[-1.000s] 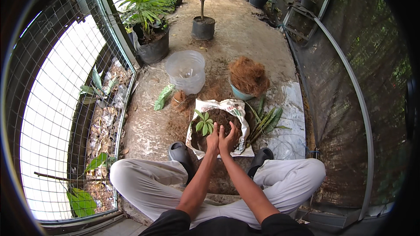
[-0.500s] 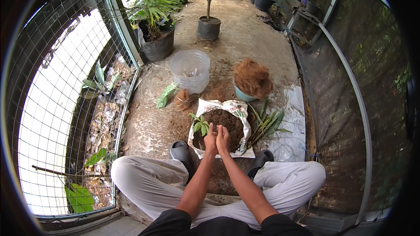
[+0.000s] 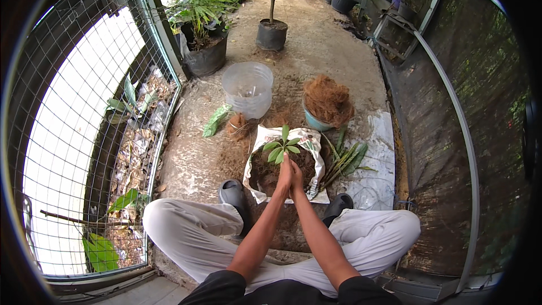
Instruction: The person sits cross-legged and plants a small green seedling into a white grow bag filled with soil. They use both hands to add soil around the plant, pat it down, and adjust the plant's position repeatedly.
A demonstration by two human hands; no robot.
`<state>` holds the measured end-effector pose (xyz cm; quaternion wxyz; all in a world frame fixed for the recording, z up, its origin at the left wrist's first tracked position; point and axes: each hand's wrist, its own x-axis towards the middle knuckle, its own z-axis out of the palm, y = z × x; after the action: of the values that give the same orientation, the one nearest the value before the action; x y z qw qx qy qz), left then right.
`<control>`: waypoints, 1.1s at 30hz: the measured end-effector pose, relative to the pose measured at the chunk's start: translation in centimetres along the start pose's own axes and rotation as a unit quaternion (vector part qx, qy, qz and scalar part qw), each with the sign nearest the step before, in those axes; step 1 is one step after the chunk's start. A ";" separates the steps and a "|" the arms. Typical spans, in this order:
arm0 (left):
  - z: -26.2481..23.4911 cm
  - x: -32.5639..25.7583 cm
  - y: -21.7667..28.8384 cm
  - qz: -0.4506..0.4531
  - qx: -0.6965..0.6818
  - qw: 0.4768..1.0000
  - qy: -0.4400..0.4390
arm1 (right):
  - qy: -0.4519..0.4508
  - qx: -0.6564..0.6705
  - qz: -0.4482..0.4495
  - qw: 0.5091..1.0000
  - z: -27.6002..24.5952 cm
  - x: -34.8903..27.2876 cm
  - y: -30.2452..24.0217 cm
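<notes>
A small green seedling [image 3: 278, 151] with a rosette of oval leaves rises just beyond my fingertips, over a white sack [image 3: 261, 137] rolled open around dark soil [image 3: 263, 172]. My left hand [image 3: 285, 175] is closed about the seedling's lower part, which the fingers hide. Pressed against it from the right is my right hand [image 3: 296, 179], its fingers curled in beside the left ones. What the right fingers hold is hidden. Both hands are over the soil inside the sack's rim.
Beyond the sack stand clear plastic pots [image 3: 247, 91] and a blue-green pot heaped with brown fibre [image 3: 327, 101]. A fibre clump [image 3: 238, 126] and a pale leaf [image 3: 216, 121] lie left; cut long leaves [image 3: 347, 161] lie right. Wire mesh [image 3: 107, 107] and dark netting [image 3: 451, 135] flank the path.
The seedling has shifted from the left side of the soil to the middle, in front of my hands. My hands have moved slightly right and stay together.
</notes>
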<state>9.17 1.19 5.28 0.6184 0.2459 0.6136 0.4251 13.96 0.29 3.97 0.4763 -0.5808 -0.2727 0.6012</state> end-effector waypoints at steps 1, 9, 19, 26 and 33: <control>0.1 0.3 0.0 0.001 0.044 0.999 0.029 | -0.009 0.034 0.027 0.999 -0.1 0.0 -0.1; 1.4 -0.5 1.2 -0.014 0.201 0.963 0.178 | -0.039 0.228 0.159 0.960 -0.6 -0.1 0.7; 1.0 -0.4 0.7 0.024 0.156 0.977 0.141 | 0.024 0.297 0.192 0.935 -0.7 0.8 3.4; -4.5 2.4 0.5 0.000 -0.051 0.998 0.047 | 0.032 0.091 0.099 0.990 2.0 -1.4 -1.5; -2.0 -0.2 1.2 -0.034 -0.249 0.965 -0.070 | 0.014 -0.118 -0.112 0.987 1.2 0.8 2.0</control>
<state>6.98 1.18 6.13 0.7158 0.0919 0.4515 0.5248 12.42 0.46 2.06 0.4725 -0.6067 -0.3987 0.4998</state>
